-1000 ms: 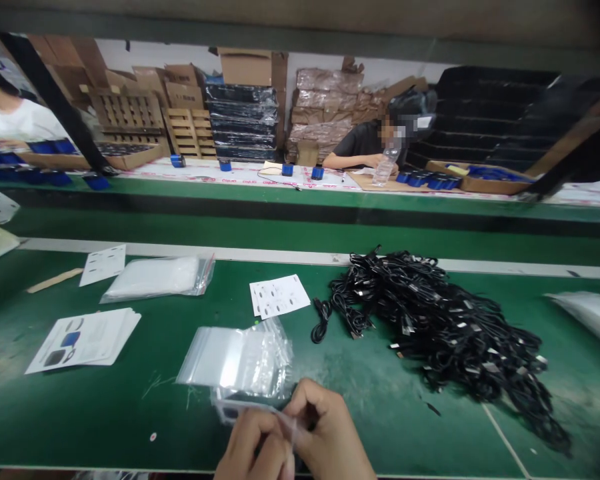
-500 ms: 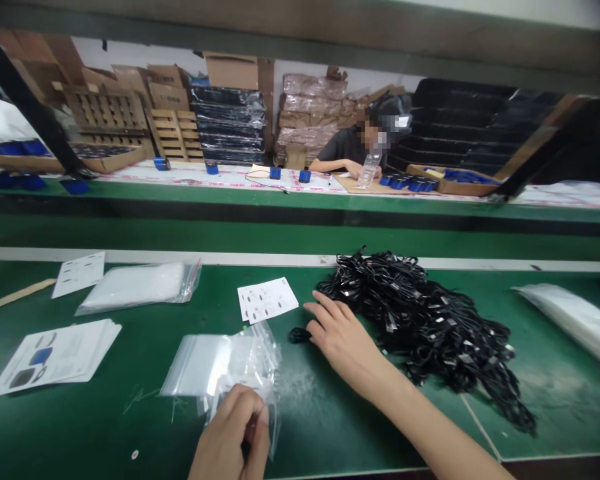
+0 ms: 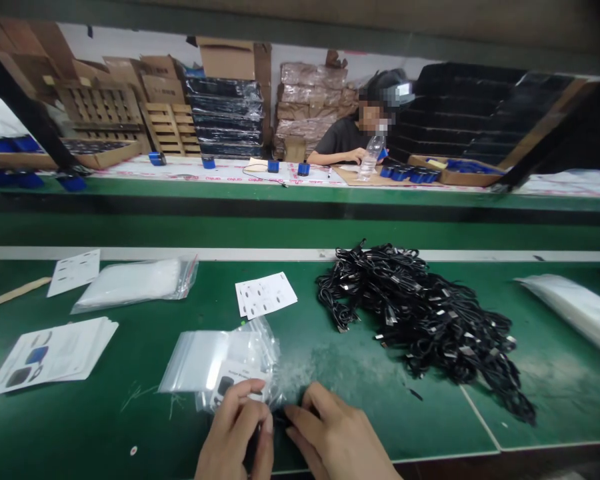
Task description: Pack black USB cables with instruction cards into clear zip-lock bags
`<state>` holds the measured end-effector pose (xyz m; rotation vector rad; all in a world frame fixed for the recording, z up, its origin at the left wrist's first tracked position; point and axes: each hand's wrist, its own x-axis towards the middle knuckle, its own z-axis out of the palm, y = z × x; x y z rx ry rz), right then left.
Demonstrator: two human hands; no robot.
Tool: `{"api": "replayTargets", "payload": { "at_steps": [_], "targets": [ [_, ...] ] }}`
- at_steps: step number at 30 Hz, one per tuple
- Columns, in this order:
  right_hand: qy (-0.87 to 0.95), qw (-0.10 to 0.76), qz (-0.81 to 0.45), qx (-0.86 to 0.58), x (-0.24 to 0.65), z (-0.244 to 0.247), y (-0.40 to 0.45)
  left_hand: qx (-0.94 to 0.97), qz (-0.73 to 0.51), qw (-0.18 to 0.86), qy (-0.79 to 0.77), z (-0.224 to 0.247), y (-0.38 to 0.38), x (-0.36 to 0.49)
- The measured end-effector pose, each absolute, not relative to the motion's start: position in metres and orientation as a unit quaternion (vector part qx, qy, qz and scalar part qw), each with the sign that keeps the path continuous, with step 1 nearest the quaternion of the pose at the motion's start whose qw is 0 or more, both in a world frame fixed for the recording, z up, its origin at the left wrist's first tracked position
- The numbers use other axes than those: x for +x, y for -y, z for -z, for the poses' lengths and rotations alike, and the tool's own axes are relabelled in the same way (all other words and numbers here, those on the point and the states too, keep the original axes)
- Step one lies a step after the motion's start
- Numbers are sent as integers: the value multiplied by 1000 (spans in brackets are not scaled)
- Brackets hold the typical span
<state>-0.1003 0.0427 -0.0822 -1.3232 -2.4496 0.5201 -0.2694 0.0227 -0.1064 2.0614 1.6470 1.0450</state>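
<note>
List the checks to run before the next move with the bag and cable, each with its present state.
1. Left hand grips bag: ok.
2. Right hand holds black cable at the bag: ok.
3. Bag mouth open: cannot tell.
4. Cable fully coiled: cannot tell, hands hide it.
5. Spare bags within reach: ok.
6. Cable pile apart from the hands: ok.

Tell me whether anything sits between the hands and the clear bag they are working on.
Nothing visible does. The left hand grips the clear bag at its near edge, and the right hand presses a small black cable against it. The cable pile lies apart, further right on the table.
</note>
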Motion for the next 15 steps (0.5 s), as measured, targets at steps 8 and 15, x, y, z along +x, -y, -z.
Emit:
{"api": "replayTargets", "payload": {
  "at_steps": [8, 15],
  "targets": [
    [658, 255, -488, -514, -104, 70, -48, 683, -392, 142, -600, 107, -15, -269],
    [683, 311, -398, -527, -111, 74, -43, 673, -423, 137, -592, 106, -15, -265]
  ]
}}
